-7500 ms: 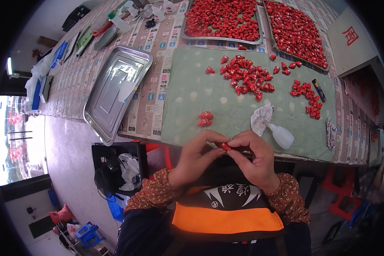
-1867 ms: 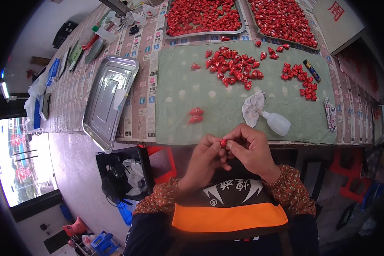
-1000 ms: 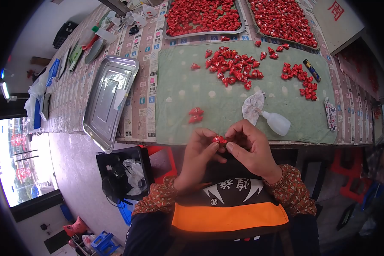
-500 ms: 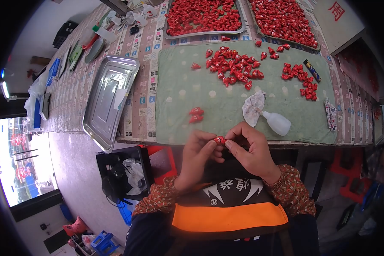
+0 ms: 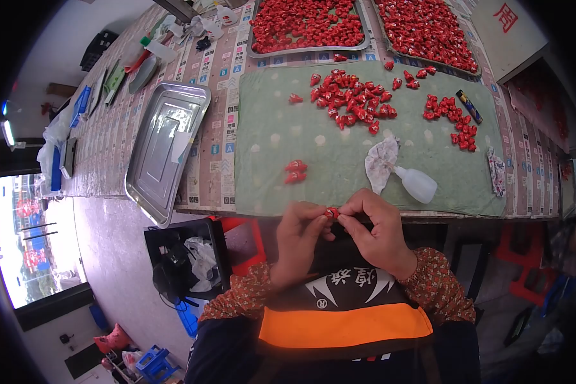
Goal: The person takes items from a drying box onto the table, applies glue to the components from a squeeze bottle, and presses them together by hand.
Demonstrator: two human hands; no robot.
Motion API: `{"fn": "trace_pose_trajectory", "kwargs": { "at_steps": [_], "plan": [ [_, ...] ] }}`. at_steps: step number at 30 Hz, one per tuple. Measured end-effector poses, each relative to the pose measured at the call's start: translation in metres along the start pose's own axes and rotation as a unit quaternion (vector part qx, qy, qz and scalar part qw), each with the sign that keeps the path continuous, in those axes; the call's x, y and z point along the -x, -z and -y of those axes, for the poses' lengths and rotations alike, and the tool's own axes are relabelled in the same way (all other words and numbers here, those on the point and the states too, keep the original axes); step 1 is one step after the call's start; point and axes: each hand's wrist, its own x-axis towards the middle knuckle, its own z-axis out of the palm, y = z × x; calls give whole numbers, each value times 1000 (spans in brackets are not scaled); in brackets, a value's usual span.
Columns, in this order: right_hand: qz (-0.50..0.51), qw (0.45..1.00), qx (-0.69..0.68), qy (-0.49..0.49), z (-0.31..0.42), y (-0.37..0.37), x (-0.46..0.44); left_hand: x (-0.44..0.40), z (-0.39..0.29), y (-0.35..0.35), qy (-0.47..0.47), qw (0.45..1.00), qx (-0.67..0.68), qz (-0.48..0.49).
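Between my two hands, at the front edge of the table, is a small red figurine, mostly covered by fingertips. My left hand pinches it from the left, and my right hand pinches it from the right. Ahead of them on the green cloth lie two similar red pieces side by side. A white squeeze bottle rests near my right hand, touching a stained crumpled rag. Farther back sits a loose heap of red pieces.
Two trays of red pieces stand at the back. A bare metal tray lies at the left. A smaller red cluster and a dark tube are at the right. Below the table edge sits a black bin.
Both hands stay at the table edge with the red figurine. The fingers have shifted slightly around it, covering more of it, and the right hand sits a little lower.
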Motion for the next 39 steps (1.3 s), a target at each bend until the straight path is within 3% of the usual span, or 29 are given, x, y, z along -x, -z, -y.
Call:
{"fn": "trace_pose_trajectory", "kwargs": {
  "at_steps": [4, 6, 16, 27, 39],
  "plan": [
    [15, 997, -71, 2, -1, 4, 1, -5, -4, 3, -12, 999, 37, 22],
    [20, 997, -81, 7, 1, 6, 0, -9, -2, 10, 34, 990, 121, 59],
    [52, 992, -112, -27, -3, 10, 3, -13, -5, 14, -62, 989, 27, 133],
    [31, 995, -97, -26, -2, 6, 3, -8, -7, 10, 11, 990, 104, 98],
    [20, 999, -37, 19, 1, 6, 1, -6, -10, 14, 99, 985, 90, 111]
  ]
}}
